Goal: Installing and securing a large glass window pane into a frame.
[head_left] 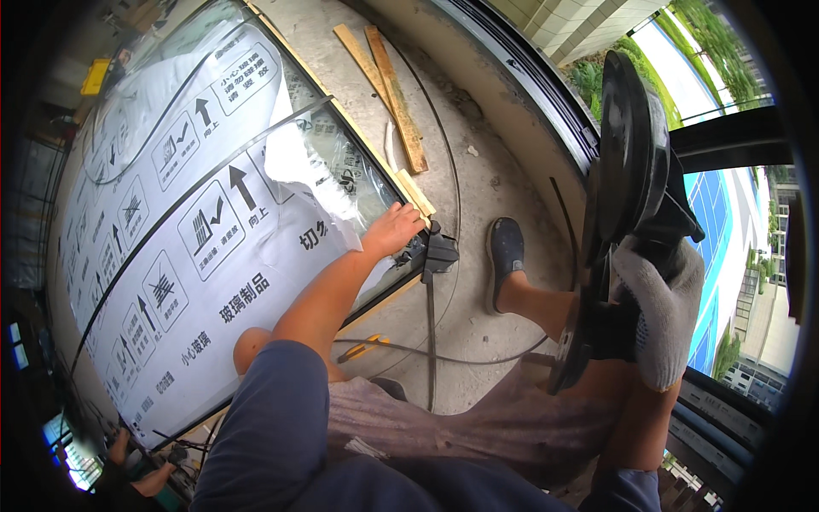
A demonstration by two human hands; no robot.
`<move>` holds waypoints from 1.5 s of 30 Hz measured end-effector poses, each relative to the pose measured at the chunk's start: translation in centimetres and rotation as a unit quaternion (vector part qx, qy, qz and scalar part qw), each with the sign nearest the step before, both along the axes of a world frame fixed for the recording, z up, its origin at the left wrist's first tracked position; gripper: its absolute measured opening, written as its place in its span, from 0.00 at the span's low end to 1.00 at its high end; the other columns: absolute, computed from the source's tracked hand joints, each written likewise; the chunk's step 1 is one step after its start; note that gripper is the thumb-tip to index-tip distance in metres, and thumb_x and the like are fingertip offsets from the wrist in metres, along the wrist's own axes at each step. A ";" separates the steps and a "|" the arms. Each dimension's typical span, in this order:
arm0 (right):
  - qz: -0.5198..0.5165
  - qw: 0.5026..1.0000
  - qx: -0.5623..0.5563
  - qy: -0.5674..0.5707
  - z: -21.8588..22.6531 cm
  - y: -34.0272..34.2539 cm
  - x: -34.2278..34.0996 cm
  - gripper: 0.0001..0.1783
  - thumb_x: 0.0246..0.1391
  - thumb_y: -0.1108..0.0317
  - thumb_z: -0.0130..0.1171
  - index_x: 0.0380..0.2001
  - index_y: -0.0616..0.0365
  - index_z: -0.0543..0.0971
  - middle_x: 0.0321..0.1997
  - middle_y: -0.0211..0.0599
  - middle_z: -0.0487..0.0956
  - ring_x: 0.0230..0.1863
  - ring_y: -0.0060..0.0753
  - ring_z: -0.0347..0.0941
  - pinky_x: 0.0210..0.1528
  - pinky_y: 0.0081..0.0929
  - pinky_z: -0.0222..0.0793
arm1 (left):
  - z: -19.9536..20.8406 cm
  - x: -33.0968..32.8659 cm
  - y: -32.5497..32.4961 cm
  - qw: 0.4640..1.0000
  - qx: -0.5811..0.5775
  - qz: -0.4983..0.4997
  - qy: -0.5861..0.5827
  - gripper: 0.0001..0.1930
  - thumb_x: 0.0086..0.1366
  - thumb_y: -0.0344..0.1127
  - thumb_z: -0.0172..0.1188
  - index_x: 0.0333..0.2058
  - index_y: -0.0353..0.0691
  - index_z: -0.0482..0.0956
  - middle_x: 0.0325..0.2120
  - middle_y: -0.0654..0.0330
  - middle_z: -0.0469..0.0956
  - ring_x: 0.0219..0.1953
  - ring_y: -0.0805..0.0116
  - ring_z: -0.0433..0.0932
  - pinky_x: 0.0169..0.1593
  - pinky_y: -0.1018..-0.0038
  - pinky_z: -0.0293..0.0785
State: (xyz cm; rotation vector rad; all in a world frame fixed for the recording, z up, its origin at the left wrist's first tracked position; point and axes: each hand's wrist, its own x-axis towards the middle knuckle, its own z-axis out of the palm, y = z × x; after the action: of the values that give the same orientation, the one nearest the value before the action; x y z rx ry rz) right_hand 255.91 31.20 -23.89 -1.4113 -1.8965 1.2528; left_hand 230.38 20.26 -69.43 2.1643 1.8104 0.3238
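A large glass panel [363,183], partly covered by white printed protective film [205,299], leans in front of me on the left. My bare left hand [395,229] is at its near right corner, fingers closed over the edge beside a light wooden strip [415,193]. Next to that hand, a black corner protector [441,253] sits on the corner, with a dark strap hanging below it. My right hand [670,307], in a white knit glove, is closed round the handle of a black suction-cup lifter [627,145]. The lifter is raised upright at my right, its round pads facing left.
Two wooden slats [392,94] and a loose black strap [452,154] lie on the concrete floor [486,375]. A yellow-handled tool [364,348] rests near my leg. The window frame [546,85] runs along the right. At lower left, another person's hands [153,480] show near the panel.
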 end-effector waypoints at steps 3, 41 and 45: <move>-0.002 1.000 0.007 0.002 -0.1 -0.2 0.0 0.09 0.53 0.68 0.69 0.35 0.62 0.85 0.26 0.29 0.81 0.24 0.18 0.75 0.29 0.19 0.69 | 0.4 -0.1 0.3 0.999 0.022 -0.017 0.017 0.08 0.66 0.27 0.56 0.42 0.42 0.81 0.44 0.60 0.79 0.55 0.60 0.75 0.61 0.64 0.68; 0.146 0.989 -0.033 -0.020 -1.3 -1.0 -5.2 0.07 0.58 0.69 0.67 0.35 0.62 0.83 0.26 0.27 0.80 0.25 0.17 0.74 0.30 0.20 0.69 | 23.0 -25.6 -66.9 0.465 0.167 0.818 -0.295 0.15 0.72 0.43 0.66 0.44 0.35 0.86 0.29 0.60 0.84 0.26 0.72 0.80 0.33 0.73 0.75; 0.322 0.932 -0.036 -0.159 -4.0 -0.5 -10.1 0.09 0.57 0.69 0.67 0.35 0.65 0.83 0.24 0.28 0.79 0.28 0.17 0.74 0.34 0.25 0.72 | 25.6 -27.0 -64.7 0.591 0.084 0.768 0.233 0.13 0.70 0.39 0.65 0.47 0.38 0.86 0.33 0.57 0.82 0.33 0.64 0.80 0.40 0.66 0.77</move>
State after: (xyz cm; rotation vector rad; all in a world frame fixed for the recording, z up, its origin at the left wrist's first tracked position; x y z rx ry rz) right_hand 245.78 30.73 -27.88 -1.1014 -2.7083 1.4445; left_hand 203.37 -44.40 -43.83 0.0020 3.5536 0.2176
